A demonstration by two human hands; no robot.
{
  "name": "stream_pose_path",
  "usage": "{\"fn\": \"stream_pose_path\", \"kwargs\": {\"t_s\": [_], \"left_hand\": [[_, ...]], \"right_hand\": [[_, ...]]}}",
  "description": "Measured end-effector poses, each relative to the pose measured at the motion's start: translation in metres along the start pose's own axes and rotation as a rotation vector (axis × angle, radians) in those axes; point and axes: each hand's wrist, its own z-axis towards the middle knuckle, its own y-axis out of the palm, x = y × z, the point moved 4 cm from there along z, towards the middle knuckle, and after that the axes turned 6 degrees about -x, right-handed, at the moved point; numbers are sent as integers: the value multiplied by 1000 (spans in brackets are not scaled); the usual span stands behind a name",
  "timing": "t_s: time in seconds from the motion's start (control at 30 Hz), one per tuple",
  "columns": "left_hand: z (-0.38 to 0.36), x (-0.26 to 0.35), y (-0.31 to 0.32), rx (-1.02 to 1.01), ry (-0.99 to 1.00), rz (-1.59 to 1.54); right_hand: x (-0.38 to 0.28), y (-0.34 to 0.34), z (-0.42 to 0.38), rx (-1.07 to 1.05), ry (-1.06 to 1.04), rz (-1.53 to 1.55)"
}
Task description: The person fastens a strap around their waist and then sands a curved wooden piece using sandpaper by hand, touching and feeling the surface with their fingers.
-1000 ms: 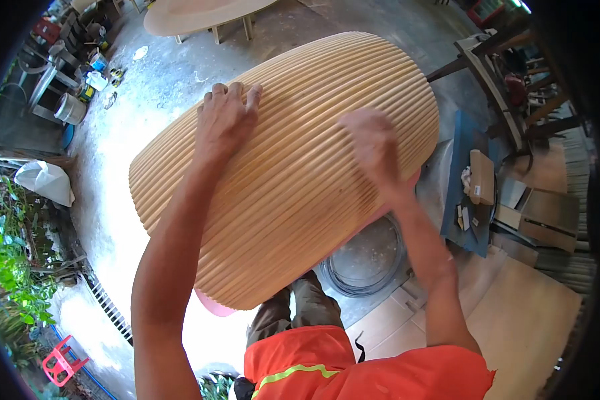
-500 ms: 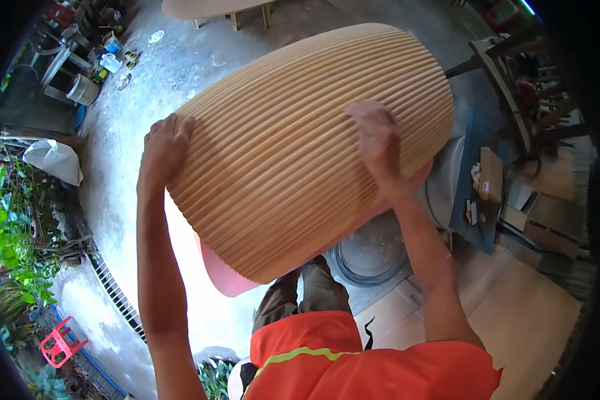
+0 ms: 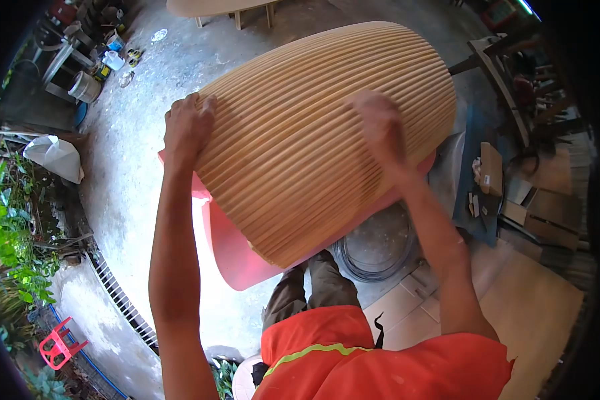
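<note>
A curved wooden panel (image 3: 293, 167) with many parallel ribs lies in front of me, rounded at its far right end. Underneath it, a pink surface (image 3: 228, 257) sticks out at the near left and along the near side. My left hand (image 3: 189, 130) is closed over the panel's left edge, fingers curled round it. On the ribbed face, right of the middle, my right hand (image 3: 380, 123) appears closed, with its fingers curled down and smeared by motion. Whatever may be under those fingers is hidden.
A coil of wire or thin tubing (image 3: 373, 263) lies by my feet. Cardboard (image 3: 523, 300) covers the floor at right, near an open carton (image 3: 491, 170). Buckets (image 3: 85, 87) and a white sack (image 3: 53, 158) stand left. A pale oval table (image 3: 227, 5) is at the back.
The panel's left end has shifted right with my left hand, baring more of the pink surface. My right hand stays over the same part of the ribs, blurred in both frames.
</note>
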Motion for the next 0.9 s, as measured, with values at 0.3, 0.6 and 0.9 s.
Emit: {"fn": "stream_pose_path", "kwargs": {"t_s": [0.3,0.6,0.9], "left_hand": [[0,-2,1,-8,41,20],[2,-1,0,-24,31,-4],[1,3,-6,-12,-43,-23]], "right_hand": [[-29,1,-2,-7,14,41],[-5,-5,-2,-11,-5,91],[62,-22,1,18,28,-4]]}}
